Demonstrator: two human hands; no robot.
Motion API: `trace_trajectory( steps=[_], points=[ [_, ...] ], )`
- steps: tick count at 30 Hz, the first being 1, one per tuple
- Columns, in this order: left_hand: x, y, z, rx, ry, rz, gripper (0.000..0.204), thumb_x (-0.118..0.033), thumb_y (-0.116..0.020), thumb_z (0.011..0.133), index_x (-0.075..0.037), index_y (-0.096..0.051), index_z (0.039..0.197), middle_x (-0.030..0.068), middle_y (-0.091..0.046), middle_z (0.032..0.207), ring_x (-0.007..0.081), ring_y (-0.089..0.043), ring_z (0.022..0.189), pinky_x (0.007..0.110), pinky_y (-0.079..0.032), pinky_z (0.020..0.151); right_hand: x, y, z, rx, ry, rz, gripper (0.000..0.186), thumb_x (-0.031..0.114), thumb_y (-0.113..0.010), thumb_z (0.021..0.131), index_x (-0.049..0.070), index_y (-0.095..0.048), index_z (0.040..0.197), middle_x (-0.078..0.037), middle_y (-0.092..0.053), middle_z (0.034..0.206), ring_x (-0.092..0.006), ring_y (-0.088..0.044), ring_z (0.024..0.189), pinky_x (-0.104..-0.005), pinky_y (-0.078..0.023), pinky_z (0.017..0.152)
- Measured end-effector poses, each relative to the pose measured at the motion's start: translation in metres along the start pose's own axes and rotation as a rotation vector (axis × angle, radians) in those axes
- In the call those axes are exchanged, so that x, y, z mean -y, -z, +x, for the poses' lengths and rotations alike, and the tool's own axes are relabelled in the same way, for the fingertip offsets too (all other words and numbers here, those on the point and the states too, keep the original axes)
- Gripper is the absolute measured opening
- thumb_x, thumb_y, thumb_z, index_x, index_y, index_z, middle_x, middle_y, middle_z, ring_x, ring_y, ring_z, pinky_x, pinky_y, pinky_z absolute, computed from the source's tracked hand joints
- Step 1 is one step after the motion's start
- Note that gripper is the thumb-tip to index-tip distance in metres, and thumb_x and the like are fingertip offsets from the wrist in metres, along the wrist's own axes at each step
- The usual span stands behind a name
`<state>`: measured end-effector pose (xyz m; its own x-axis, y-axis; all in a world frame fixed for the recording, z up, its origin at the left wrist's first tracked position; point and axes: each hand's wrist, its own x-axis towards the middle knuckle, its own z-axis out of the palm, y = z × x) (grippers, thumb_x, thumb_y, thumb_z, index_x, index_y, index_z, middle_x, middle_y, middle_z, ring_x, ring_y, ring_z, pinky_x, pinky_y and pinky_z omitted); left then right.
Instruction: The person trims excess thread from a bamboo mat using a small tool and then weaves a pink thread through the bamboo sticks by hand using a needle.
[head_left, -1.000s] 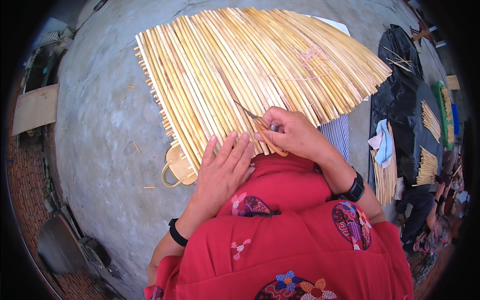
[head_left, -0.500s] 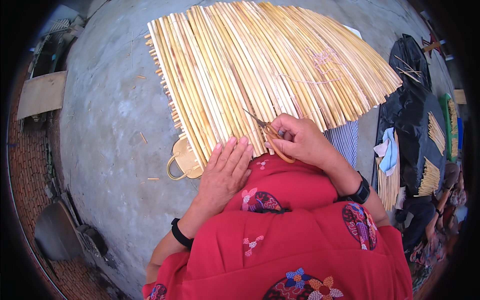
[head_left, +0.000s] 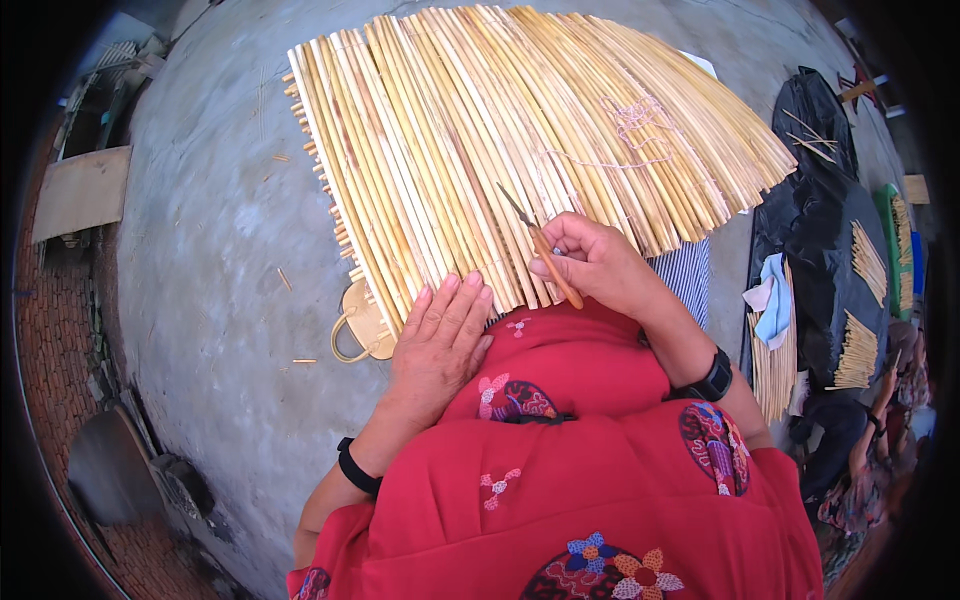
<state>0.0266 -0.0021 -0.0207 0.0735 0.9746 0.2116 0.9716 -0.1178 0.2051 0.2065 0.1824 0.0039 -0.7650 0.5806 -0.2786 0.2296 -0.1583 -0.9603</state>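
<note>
A broad mat of pale reed sticks [head_left: 450, 160], laid side by side, spreads out before me and reaches my lap. Fingers stretched out, my left hand [head_left: 440, 330] lies flat on the mat's near left end. My right hand [head_left: 592, 262] holds a pair of scissors [head_left: 545, 250] with brown-orange handles, seen nearly edge-on. Their dark, narrow tip points away to the upper left, over the sticks. Loose pink string [head_left: 635, 118] is heaped on the right half of the mat, with a strand trailing left.
Left of my lap, a small tan stool or seat with a looped handle [head_left: 365, 325] shows under the mat. Striped cloth [head_left: 683, 283] hangs on the right. Black plastic sheeting [head_left: 825, 230] with stick bundles lies farther right, near another person [head_left: 870, 470]. Concrete floor [head_left: 220, 230] surrounds the mat.
The scissors have turned, so their handle loops now appear edge-on. My right hand has lifted slightly up the mat. My left hand stays almost in place.
</note>
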Motion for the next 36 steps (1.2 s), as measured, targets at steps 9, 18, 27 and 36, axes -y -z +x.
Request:
trace_trajectory(
  steps=[9, 18, 27, 36],
  points=[
    [-0.003, 0.007, 0.019, -0.198, 0.004, -0.073, 0.036, -0.016, -0.077, 0.079, -0.008, -0.07, 0.113, 0.0079, -0.068, 0.122, 0.0249, -0.062, 0.12, 0.04, -0.047, 0.103, 0.006, -0.003, 0.003, -0.05, -0.109, 0.136, 0.027, 0.026, -0.065, 0.097, 0.002, -0.057, 0.105, -0.004, -0.068, 0.079, -0.0077, -0.062, 0.06, -0.0225, -0.046, 0.05],
    [-0.022, 0.014, 0.085, -0.167, -0.161, -0.124, 0.047, -0.02, -0.075, 0.079, -0.005, -0.064, 0.122, 0.0109, -0.062, 0.115, 0.0286, -0.057, 0.117, 0.043, -0.044, 0.101, 0.012, 0.002, 0.006, -0.074, -0.126, 0.122, 0.032, 0.033, -0.061, 0.099, 0.002, -0.055, 0.104, -0.003, -0.061, 0.074, -0.0087, -0.059, 0.057, -0.0215, -0.043, 0.045],
    [-0.015, -0.004, 0.055, 0.114, -0.193, -0.136, 0.081, -0.037, -0.074, 0.081, -0.004, -0.041, 0.147, 0.0141, -0.04, 0.154, 0.03, -0.031, 0.146, 0.048, -0.025, 0.119, -0.005, 0.003, 0.005, -0.382, 0.124, 0.448, 0.027, 0.027, -0.06, 0.1, 0.003, -0.053, 0.109, -0.004, -0.062, 0.08, -0.008, -0.06, 0.06, -0.0191, -0.042, 0.045],
    [-0.02, -0.021, 0.058, -0.028, -0.204, 0.03, 0.055, -0.035, -0.071, 0.085, -0.004, -0.058, 0.129, 0.0116, -0.047, 0.149, 0.0255, -0.042, 0.14, 0.042, -0.029, 0.118, -0.001, 0.004, 0.007, -0.293, 0.052, 0.357, 0.025, 0.024, -0.063, 0.098, 0.003, -0.053, 0.107, -0.002, -0.061, 0.079, -0.0065, -0.058, 0.059, -0.0191, -0.042, 0.046]
  ],
)
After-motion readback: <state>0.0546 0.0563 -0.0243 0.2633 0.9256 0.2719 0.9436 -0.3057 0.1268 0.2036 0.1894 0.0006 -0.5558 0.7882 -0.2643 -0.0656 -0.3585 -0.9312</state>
